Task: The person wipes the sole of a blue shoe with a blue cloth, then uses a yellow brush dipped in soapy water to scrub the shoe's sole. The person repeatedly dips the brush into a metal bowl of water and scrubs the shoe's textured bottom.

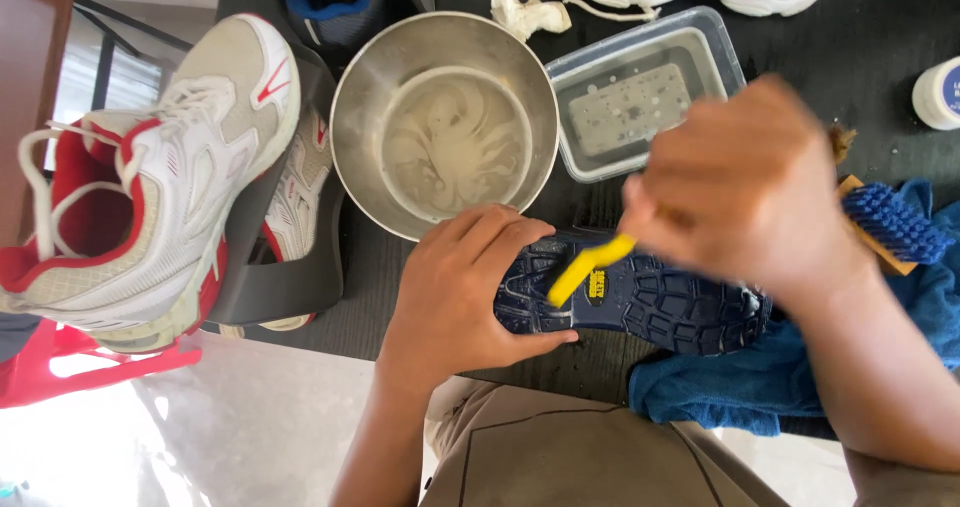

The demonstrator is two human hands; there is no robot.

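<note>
The navy shoe [650,302] lies sole-up on the dark table [880,57], its heel end resting on a blue towel [720,387]. The left hand [455,297] is wrapped over its toe end, fingers curled on the sole, thumb along the near edge. The right hand [745,187], blurred, is closed around a yellow-handled brush [585,267] whose tip touches the sole. Just behind stands a steel bowl [350,117] of cloudy water, beside a plastic tub [720,37]. A blue scrubbing brush [890,222] lies on the towel; white-and-red sneakers [160,197] sit to the left.
</note>
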